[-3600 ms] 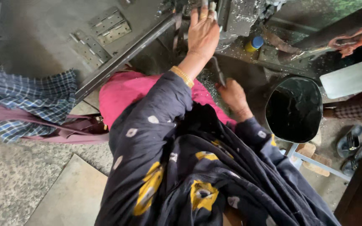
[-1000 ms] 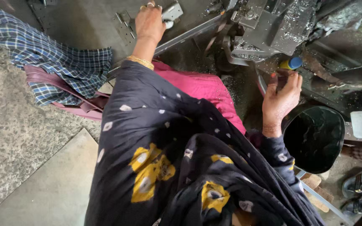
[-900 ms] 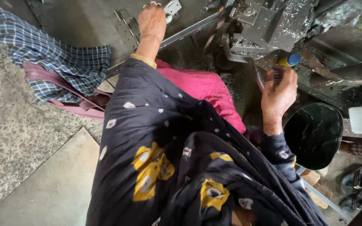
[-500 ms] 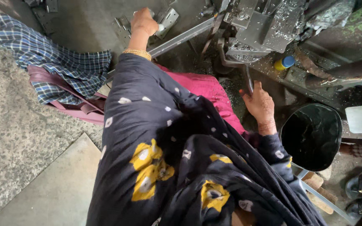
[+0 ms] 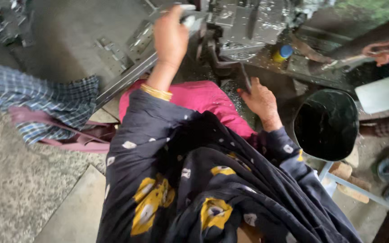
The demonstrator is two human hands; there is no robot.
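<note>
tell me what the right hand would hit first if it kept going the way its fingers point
The right hand points up and away from the body, fingers around a thin dark lever. Straight on, it would most likely meet the grey metal machine first, though depth is hard to judge here.

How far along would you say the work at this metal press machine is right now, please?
Done: flat stamped metal pieces lie on the grey bench. In hand: the left hand reaches up to a small metal part at the grey press machine, while the right hand grips a thin metal lever. Left: cannot be judged; no stock of unworked pieces shows clearly.
</note>
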